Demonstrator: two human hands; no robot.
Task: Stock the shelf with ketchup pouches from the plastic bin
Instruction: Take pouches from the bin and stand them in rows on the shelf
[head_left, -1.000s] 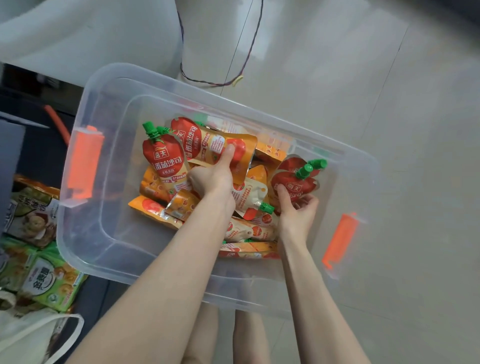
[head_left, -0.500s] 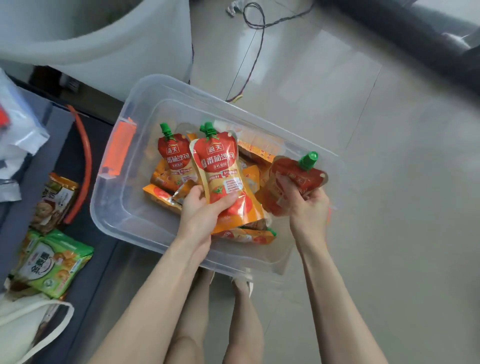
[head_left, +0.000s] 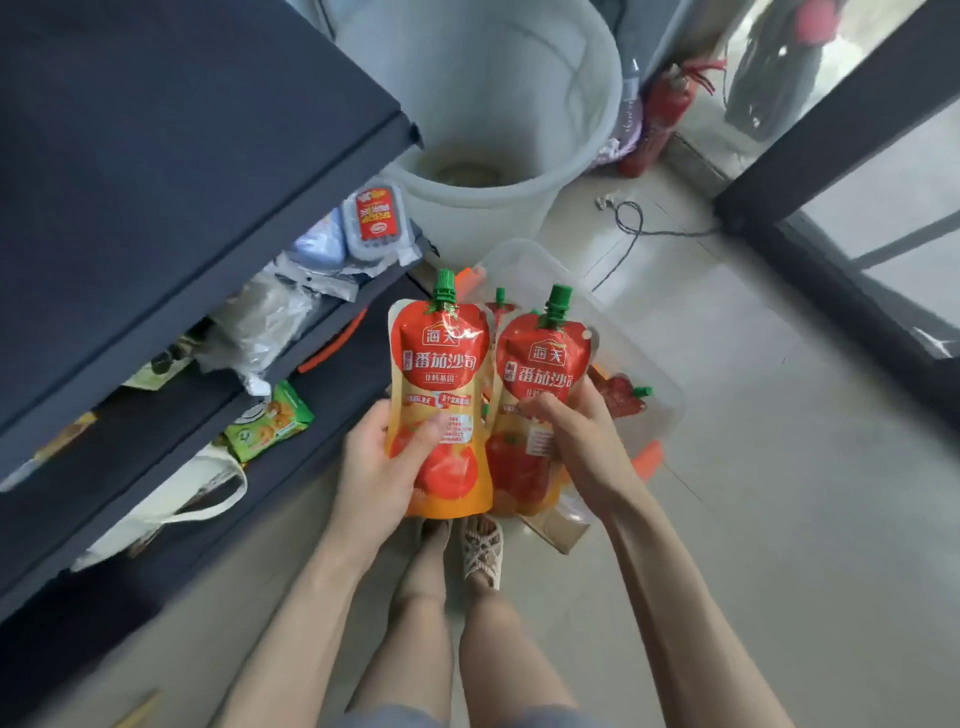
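Holding two ketchup pouches upright, spouts at 12 o'clock, label side to the camera — likely so they go onto the shelf facing out. Left hand (head_left: 375, 470) has its grip closed on the left pouch (head_left: 440, 400), thumb across the front low down, the other digits hidden behind it; bottom gusset sits against the palm, so the weight is carried from below. Right hand (head_left: 587, 447) pinches the right pouch (head_left: 537, 395) at mid-body, thumb on the printed front, rest wrapped behind; cannot tell how many digits are in contact. The two pouches are side by side, edges touching or just overlapping, can't tell which. Plastic bin (head_left: 670, 410) sits on the floor behind the pouches at about 1 o'clock from the hands, mostly hidden by them; at least one more pouch (head_left: 621, 395) lies inside with its green cap pointing to 3 o'clock, and another spout shows between the held pair. Shelf (head_left: 171, 171) is at 9 to 11 o'clock, dark tiers with snack packs (head_left: 270, 421) and wrapped goods already on them. Judgement: pick done, carry to shelf comes next; needs a swing toward 10 o'clock and a free slot, which is not clearly visible. Soft pouches may slump if stood without support.
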